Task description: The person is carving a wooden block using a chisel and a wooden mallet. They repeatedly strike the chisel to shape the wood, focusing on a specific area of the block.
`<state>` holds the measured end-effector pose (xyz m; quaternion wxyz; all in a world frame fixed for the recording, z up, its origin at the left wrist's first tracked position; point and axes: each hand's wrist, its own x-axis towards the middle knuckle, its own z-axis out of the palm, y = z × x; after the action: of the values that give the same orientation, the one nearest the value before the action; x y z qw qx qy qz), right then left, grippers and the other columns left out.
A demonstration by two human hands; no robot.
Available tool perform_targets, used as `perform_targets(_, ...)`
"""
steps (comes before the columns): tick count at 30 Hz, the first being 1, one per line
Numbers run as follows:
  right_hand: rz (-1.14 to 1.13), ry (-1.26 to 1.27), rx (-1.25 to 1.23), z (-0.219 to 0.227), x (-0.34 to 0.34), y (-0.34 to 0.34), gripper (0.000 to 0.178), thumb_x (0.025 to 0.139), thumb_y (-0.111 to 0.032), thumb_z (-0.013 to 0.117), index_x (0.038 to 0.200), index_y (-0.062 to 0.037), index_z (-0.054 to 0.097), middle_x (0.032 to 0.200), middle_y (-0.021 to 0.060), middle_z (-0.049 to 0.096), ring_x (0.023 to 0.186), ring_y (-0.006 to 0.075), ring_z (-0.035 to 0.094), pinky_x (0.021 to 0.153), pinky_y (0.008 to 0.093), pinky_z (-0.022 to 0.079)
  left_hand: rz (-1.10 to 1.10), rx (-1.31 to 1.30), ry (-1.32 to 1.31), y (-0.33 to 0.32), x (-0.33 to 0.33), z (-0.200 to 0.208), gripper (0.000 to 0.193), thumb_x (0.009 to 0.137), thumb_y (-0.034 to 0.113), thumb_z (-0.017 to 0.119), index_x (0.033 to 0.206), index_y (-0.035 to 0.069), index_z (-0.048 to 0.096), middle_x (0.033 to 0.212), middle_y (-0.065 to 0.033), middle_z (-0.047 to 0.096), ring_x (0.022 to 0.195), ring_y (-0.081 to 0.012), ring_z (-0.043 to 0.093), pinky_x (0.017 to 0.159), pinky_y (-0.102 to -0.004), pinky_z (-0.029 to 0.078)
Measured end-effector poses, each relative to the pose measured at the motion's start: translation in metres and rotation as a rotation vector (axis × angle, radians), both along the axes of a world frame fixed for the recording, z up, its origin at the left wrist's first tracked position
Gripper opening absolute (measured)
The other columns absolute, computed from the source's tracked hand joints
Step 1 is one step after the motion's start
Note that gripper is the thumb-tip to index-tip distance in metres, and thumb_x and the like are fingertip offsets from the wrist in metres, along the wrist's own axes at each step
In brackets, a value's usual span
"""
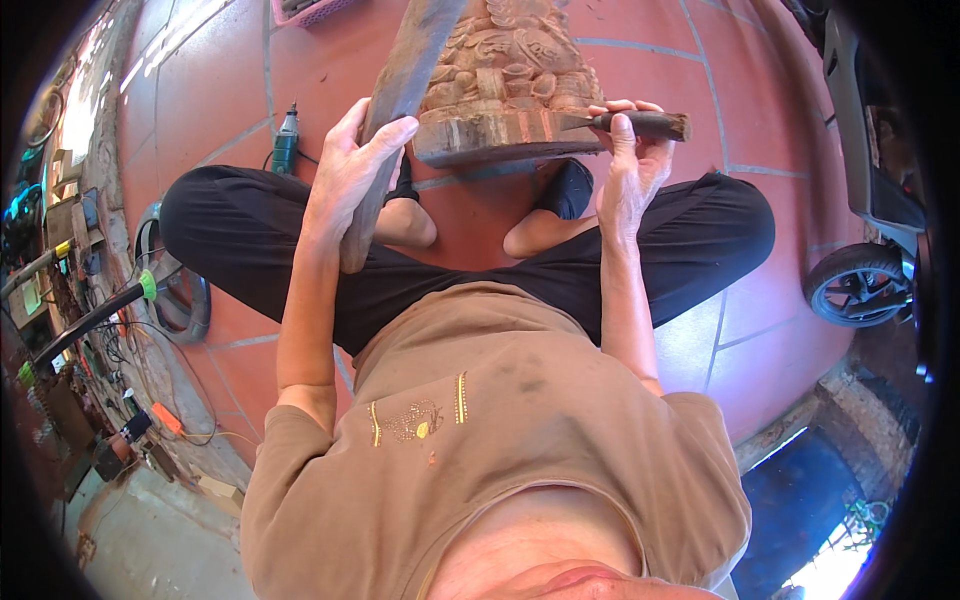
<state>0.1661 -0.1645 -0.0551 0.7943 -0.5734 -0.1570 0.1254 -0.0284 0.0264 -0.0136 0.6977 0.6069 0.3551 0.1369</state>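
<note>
My left hand (345,170) is wrapped round a long, flat wooden plank (412,70), grey-brown and worn. It slants from my lap up past the top of the view. In my right hand (632,165) is a chisel (652,125) with a thick dark wooden handle. Its thin end points left, close to the base of a wood carving (508,65); I cannot tell whether it touches. The carving has rounded relief shapes above a thick, plain base (500,138). It stands on the floor in front of my feet, and the plank covers part of its left side.
A green rotary power tool (286,140) stands beyond my left knee. A pink basket (303,10) is at the far left. Along the left edge lie a dark wheel-shaped ring (172,275), cables and clutter. A motorbike wheel (858,285) is at the right.
</note>
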Motion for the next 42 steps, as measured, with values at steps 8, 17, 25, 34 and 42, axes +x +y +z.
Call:
perform_targets(8,0.201,-0.179,-0.119,-0.021,-0.013,0.003,0.029,0.093,0.005,0.066,0.119,-0.0027,0.055,0.105,0.0066,0.068,0.099,0.0137,0.067,0.086,0.0283,0.054,0.002,-0.005,-0.010,-0.001,-0.002,-0.004,0.029,0.095,0.024,0.071,0.113,0.006,0.058,0.073,0.0001,0.057,0.054,-0.0063,0.053,0.048,-0.0213,0.044)
perform_targets(17,0.232,-0.192,-0.130,-0.026,-0.017,0.009,0.030,0.093,0.003,0.068,0.120,-0.0028,0.056,0.105,0.0063,0.069,0.098,0.0132,0.067,0.086,0.0288,0.055,-0.008,-0.002,-0.036,-0.006,0.000,-0.007,0.038,0.093,0.027,0.073,0.115,0.000,0.060,0.074,0.0011,0.056,0.058,-0.0047,0.051,0.050,-0.0208,0.043)
perform_targets(25,0.241,-0.255,-0.206,-0.024,-0.019,0.010,0.031,0.092,0.002,0.069,0.121,-0.0028,0.056,0.104,0.0065,0.070,0.096,0.0132,0.068,0.085,0.0296,0.055,-0.008,0.002,-0.016,-0.009,-0.001,-0.006,0.033,0.094,0.026,0.072,0.113,0.003,0.059,0.073,0.0020,0.056,0.055,-0.0046,0.051,0.048,-0.0202,0.042)
perform_targets(34,0.281,-0.296,-0.286,-0.017,-0.016,0.015,0.032,0.092,-0.003,0.071,0.121,-0.0034,0.057,0.102,0.0070,0.071,0.095,0.0149,0.069,0.084,0.0313,0.057,-0.017,-0.010,-0.025,-0.013,-0.004,-0.019,0.038,0.091,0.030,0.075,0.110,0.001,0.059,0.073,0.0009,0.057,0.057,-0.0057,0.054,0.049,-0.0216,0.045)
perform_targets(42,0.230,-0.691,-0.473,-0.011,-0.030,0.026,0.040,0.086,-0.003,0.074,0.122,-0.0043,0.057,0.094,0.0145,0.067,0.081,0.0320,0.070,0.074,0.0376,0.057,0.039,-0.056,-0.067,-0.031,-0.005,-0.015,0.026,0.095,0.021,0.070,0.107,0.002,0.058,0.072,0.0001,0.057,0.054,-0.0058,0.052,0.047,-0.0218,0.043)
